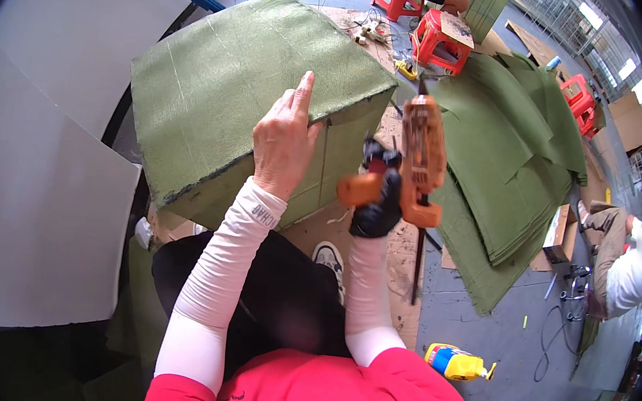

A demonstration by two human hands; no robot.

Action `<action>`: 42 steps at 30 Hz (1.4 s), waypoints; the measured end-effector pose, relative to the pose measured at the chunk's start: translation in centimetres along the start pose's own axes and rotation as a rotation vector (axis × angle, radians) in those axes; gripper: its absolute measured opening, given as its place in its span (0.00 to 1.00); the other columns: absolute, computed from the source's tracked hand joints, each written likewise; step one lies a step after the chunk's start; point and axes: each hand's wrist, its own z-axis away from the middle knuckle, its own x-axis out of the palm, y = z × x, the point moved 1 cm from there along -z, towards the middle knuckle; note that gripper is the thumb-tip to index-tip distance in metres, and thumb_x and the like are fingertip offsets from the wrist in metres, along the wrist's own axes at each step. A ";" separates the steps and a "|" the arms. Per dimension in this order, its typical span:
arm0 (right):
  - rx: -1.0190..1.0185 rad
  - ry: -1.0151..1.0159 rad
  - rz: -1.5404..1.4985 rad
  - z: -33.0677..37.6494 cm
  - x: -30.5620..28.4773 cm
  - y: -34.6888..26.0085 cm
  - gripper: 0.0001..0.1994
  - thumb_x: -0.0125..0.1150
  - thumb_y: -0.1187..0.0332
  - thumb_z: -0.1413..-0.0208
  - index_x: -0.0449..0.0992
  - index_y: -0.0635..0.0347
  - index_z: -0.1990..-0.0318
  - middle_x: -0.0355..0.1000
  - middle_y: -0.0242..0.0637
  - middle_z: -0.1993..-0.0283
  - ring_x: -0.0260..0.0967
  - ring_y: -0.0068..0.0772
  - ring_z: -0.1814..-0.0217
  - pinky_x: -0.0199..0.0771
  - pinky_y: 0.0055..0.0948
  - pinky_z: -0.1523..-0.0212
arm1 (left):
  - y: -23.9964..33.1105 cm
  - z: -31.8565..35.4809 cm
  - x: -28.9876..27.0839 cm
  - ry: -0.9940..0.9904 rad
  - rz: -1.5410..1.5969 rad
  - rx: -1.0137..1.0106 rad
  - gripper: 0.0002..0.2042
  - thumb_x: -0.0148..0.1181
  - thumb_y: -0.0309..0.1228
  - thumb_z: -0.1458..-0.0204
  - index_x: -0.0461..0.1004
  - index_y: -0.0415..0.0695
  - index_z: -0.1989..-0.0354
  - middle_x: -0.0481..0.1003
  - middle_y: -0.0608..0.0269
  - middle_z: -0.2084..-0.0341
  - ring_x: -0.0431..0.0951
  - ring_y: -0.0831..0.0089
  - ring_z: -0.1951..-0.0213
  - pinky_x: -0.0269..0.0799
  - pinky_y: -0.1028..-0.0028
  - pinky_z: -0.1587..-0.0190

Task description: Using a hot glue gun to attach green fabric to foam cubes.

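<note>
Item: green fabric-covered box (246,89), tilted on the person's lap at frame centre-left, mid-fastening by the look of it. The left hand (284,142) presses flat on its upper edge, forefinger extended, grip spread and clamped on nothing; the right hand (379,201), black-gloved, has its grip closed round an orange staple gun (419,160), possibly pneumatic, held just beside the box's side panel. Next move, as judged: nose brought square to the fabric seam, clear of the forefinger.

The left hand (284,142) is resting on the fabric-covered box (246,89); the right hand (378,199) is holding the staple gun (420,160) just right of it; fabric sheets (511,163) are lying further right; stools (440,40) are standing behind.
</note>
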 end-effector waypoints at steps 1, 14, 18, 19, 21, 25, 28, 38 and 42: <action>-0.005 -0.029 0.140 0.0 -1.5 -0.4 0.17 0.50 0.67 0.43 0.66 0.62 0.47 0.71 0.39 0.56 0.67 0.33 0.53 0.63 0.29 0.48 | 0.0 0.1 -0.1 0.014 0.010 0.007 0.38 0.67 0.23 0.66 0.59 0.47 0.41 0.72 0.62 0.68 0.75 0.68 0.68 0.71 0.70 0.65; 0.915 -0.782 -0.635 -8.2 -6.1 3.2 0.31 0.62 0.57 0.56 0.62 0.64 0.46 0.69 0.41 0.58 0.68 0.36 0.59 0.69 0.31 0.57 | -1.1 -0.1 -1.2 -0.076 0.054 0.017 0.37 0.64 0.18 0.66 0.59 0.46 0.42 0.73 0.56 0.62 0.76 0.64 0.62 0.72 0.69 0.59; 0.817 -0.873 -0.374 -10.3 -5.5 5.2 0.34 0.62 0.45 0.60 0.66 0.66 0.53 0.69 0.41 0.70 0.67 0.32 0.71 0.69 0.30 0.69 | -2.7 -0.5 -3.2 -0.295 0.281 0.106 0.38 0.59 0.15 0.64 0.56 0.49 0.39 0.74 0.54 0.60 0.75 0.63 0.59 0.71 0.68 0.53; 0.897 -0.940 -0.463 -10.9 -5.3 5.6 0.30 0.60 0.54 0.58 0.64 0.65 0.50 0.69 0.40 0.62 0.67 0.33 0.63 0.68 0.31 0.60 | -2.9 -0.6 -3.6 -0.367 0.359 0.106 0.38 0.57 0.14 0.63 0.55 0.50 0.38 0.74 0.53 0.60 0.75 0.63 0.58 0.71 0.68 0.51; 0.950 -0.954 -0.473 -11.6 -4.9 6.2 0.28 0.59 0.62 0.58 0.64 0.65 0.48 0.69 0.39 0.57 0.68 0.35 0.57 0.68 0.33 0.53 | -3.0 -0.8 -4.0 -0.397 0.381 0.104 0.39 0.55 0.12 0.63 0.54 0.50 0.38 0.73 0.52 0.60 0.75 0.62 0.56 0.70 0.68 0.50; 0.941 -0.959 -0.491 -12.4 -3.5 5.7 0.26 0.60 0.70 0.61 0.67 0.63 0.49 0.69 0.39 0.54 0.68 0.35 0.52 0.68 0.33 0.48 | -2.9 -0.7 -4.6 -0.446 0.490 0.133 0.36 0.48 0.10 0.65 0.56 0.43 0.40 0.72 0.47 0.59 0.73 0.58 0.53 0.69 0.67 0.48; 0.947 -0.958 -0.519 -12.2 -2.7 5.6 0.27 0.59 0.71 0.61 0.65 0.63 0.49 0.68 0.39 0.53 0.67 0.34 0.52 0.67 0.32 0.48 | -3.3 -1.0 -4.9 -0.508 0.593 0.084 0.37 0.46 0.09 0.66 0.55 0.43 0.39 0.72 0.45 0.58 0.72 0.59 0.51 0.67 0.68 0.46; 0.598 -0.888 0.000 -12.0 -5.3 12.1 0.30 0.61 0.70 0.64 0.62 0.62 0.48 0.65 0.38 0.50 0.65 0.33 0.50 0.66 0.31 0.47 | -3.9 -1.3 -5.0 -0.608 0.613 0.016 0.40 0.44 0.07 0.65 0.54 0.50 0.37 0.69 0.52 0.52 0.70 0.63 0.48 0.65 0.69 0.43; 1.107 -0.937 -0.595 -12.5 -5.4 10.7 0.29 0.62 0.68 0.59 0.63 0.62 0.46 0.67 0.40 0.51 0.66 0.36 0.50 0.67 0.33 0.48 | -3.8 -1.1 -4.9 -0.605 0.650 0.019 0.41 0.44 0.07 0.66 0.53 0.49 0.37 0.69 0.50 0.52 0.69 0.63 0.47 0.64 0.70 0.42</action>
